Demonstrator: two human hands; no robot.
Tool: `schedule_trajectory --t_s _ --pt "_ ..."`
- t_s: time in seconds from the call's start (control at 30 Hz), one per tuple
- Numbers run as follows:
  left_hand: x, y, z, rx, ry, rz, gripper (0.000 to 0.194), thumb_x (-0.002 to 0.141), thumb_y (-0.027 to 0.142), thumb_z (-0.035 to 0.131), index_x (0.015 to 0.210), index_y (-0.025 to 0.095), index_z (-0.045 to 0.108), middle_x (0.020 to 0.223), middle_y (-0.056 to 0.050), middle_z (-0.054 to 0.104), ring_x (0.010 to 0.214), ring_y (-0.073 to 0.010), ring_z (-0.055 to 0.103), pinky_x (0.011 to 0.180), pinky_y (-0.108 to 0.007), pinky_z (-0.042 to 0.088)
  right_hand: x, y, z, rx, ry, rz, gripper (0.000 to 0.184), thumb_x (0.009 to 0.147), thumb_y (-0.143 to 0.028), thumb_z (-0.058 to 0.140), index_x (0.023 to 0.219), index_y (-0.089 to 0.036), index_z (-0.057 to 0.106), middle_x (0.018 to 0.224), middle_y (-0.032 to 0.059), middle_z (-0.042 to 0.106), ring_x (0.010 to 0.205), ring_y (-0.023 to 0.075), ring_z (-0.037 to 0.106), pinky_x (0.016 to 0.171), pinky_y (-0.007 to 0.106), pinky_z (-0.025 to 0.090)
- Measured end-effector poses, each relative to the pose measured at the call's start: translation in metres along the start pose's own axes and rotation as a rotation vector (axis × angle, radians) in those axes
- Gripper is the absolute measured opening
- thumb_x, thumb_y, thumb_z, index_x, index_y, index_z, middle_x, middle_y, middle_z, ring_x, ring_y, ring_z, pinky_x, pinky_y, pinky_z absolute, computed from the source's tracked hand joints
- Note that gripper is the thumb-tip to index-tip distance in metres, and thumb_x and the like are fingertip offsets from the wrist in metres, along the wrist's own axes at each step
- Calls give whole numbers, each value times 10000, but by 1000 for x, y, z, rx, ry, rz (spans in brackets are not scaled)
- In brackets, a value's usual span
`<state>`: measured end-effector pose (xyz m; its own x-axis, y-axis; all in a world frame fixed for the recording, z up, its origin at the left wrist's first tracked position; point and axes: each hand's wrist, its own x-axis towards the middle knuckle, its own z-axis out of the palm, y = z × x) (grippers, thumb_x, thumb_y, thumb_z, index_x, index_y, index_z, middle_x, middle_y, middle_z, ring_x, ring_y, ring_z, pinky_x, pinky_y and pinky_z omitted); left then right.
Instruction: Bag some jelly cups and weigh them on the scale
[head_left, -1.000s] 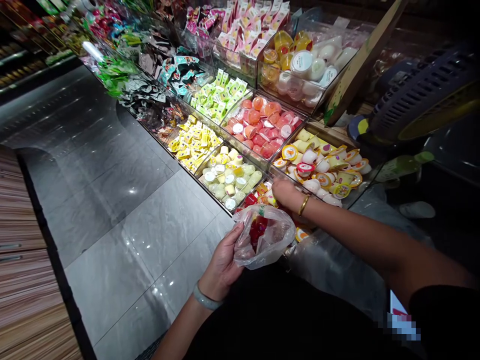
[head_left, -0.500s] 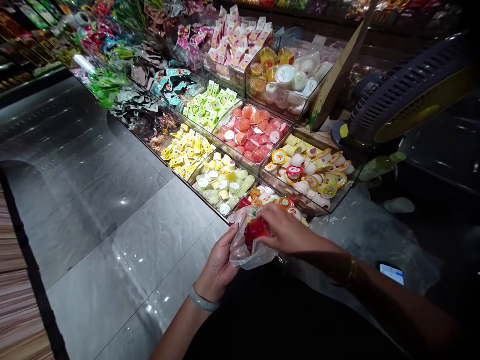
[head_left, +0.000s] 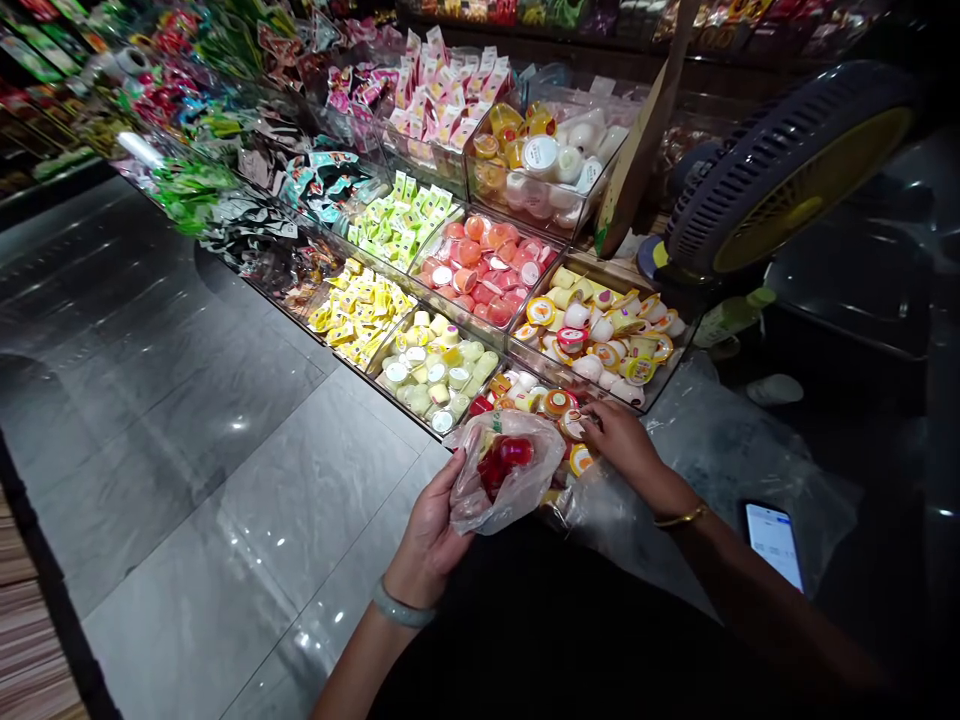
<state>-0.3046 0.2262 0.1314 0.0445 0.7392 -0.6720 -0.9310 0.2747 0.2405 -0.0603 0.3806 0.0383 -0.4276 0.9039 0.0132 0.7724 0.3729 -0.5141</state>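
My left hand grips the side of a clear plastic bag, its mouth spread wide. Inside the bag lie red jelly cups. To the right of the bag, my right hand reaches into the mixed jelly cups at the near end of the display. Its thumb and fingers are closed at the edge of a pale-lidded jelly cup. An orange-lidded jelly cup sits just below it, close to the bag.
Clear bins hold pale green jelly cups, pink-orange jelly cups and mixed cups. Yellow packets lie to the left. A fan stands at the right. A lit phone rests by my right forearm. Grey tiles cover the floor.
My right hand has come out of the bag and moved right to the mixed jelly cups. The red jelly cups stay in the bag, which my left hand still holds.
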Motion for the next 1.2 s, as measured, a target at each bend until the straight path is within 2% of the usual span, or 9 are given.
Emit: schedule_trajectory --t_s 0.13,0.33,0.5,0.63,0.83,0.93,1.03,1.13,1.2 --pt "0 -1 2 13 13 6 397 1011 214 427 1393 142 510 1018 -105 752 900 -205 734 727 -297 620 -4 22 22 -62 -97 56 203 882 -187 596 1060 -158 688 1156 124 681 1106 246 610 969 368 474" --pt "-1 -6 1 31 25 7 401 991 211 470 1380 130 528 1044 -131 755 889 -232 738 768 -359 630 22 -14 36 -114 -121 -93 208 900 -187 612 1094 -157 679 1177 115 671 1138 235 592 992 356 450" --pt "-3 -10 1 35 48 28 348 984 200 483 1299 86 580 1021 -143 749 893 -231 737 782 -349 629 60 -44 42 -319 -298 -195 315 899 -304 655 1184 -169 655 1145 130 705 1127 252 599 970 349 445" --pt "-4 -13 -1 50 95 45 307 972 197 510 1235 69 603 996 -141 742 905 -239 736 798 -350 624 78 -53 49 -389 -376 -166 409 856 -404 687 1149 -119 668 993 190 729 996 303 656 835 365 488" --pt "-3 -13 -3 36 94 38 322 971 198 513 1262 82 586 1027 -142 739 934 -242 731 833 -376 619 85 -51 51 -386 -382 -138 416 838 -429 694 1113 -117 679 1037 201 730 1012 305 664 864 360 484" --pt "-3 -13 -2 22 88 36 334 969 190 511 1280 85 578 1026 -142 741 952 -247 729 856 -397 615 81 -46 44 -135 -279 7 457 858 -472 645 1178 -147 649 1072 151 731 969 269 676 825 343 507" --pt "-4 -11 -1 16 68 25 340 975 194 506 1288 80 571 1034 -145 742 966 -250 728 868 -399 611 69 -45 26 498 -168 169 439 878 -519 572 1133 -169 648 994 76 729 810 204 675 703 300 529" --pt "-3 -10 0 -5 60 9 376 981 188 494 1344 94 531 1055 -138 744 963 -236 729 844 -378 617 46 -56 2 956 -226 236 470 884 -577 547 1133 -188 631 826 22 699 591 152 612 534 258 488" --pt "-3 -9 1 -16 51 -3 407 982 193 496 1379 99 502 1039 -133 749 942 -227 732 818 -362 621 27 -70 -13 1034 -293 239 465 867 -558 598 1178 -213 619 864 21 706 583 149 615 520 259 492"
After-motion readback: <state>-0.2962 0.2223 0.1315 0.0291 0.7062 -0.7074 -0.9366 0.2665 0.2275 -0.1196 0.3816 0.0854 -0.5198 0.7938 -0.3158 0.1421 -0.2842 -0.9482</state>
